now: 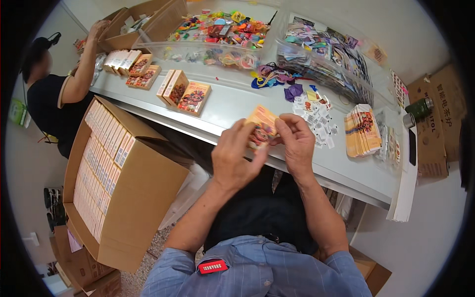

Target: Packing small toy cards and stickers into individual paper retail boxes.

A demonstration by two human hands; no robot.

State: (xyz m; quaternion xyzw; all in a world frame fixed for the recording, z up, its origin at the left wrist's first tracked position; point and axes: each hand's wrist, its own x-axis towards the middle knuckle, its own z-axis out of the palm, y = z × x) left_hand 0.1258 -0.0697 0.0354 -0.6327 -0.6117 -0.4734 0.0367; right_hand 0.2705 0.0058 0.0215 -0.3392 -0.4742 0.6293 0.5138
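Observation:
In front of me, over the table's near edge, I hold a small orange printed carton (262,123) with a cartoon figure on it. My left hand (231,157) wraps it from the left, thumb and fingers on its sides. The fingers of my right hand (297,143) pinch its right edge. Whether anything is inside the carton is hidden. To the right lies a pile of flat orange cartons (363,131). Made-up cartons (194,98) of the same print stand on the table to the left. Small white printed pieces (316,119) are scattered just beyond my right hand.
Clear bins of colourful trinkets (225,49) and of flat packets (321,74) line the table's back. A big cardboard box (138,198) full of cartons stands at left. A co-worker (57,94) reaches into another box. A green bottle (419,110) is at right.

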